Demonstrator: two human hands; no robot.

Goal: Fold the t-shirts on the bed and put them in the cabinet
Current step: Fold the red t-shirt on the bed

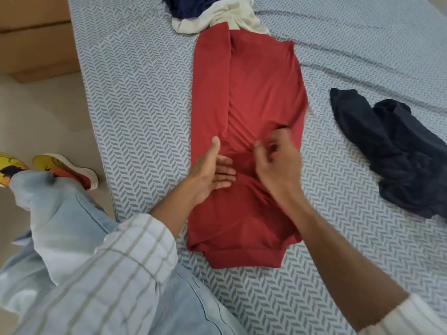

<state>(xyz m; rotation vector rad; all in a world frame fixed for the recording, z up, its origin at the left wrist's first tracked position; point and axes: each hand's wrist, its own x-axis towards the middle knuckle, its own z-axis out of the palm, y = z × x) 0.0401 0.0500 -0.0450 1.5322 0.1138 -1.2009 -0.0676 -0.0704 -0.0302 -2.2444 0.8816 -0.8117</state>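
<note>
Surroundings: lying on the grey-and-white herringbone bed sheet (135,97), a crumpled dark navy garment (391,153) well right of the work; bunching at the far end, a cream cloth (217,20) against another dark blue cloth (188,6).
Floor side: showing at left, pale tile floor, yellow-and-red sneakers (65,169), light blue jeans (60,213), brown wooden furniture (36,37).
In the way: touching or overlapping the red shirt's far end, the cream cloth.
Hard to make out: blurring at the right fingers; running out of frame, dark blue cloth at top edge.
Task thing: lying lengthwise mid-bed, red cotton t-shirt (261,88), sides folded inward.
Left hand (212,170): resting flat, fingers straight, pressing the shirt's left fold.
Right hand (278,160): curling over the shirt's middle, seeming to be pinching red fabric.
</note>
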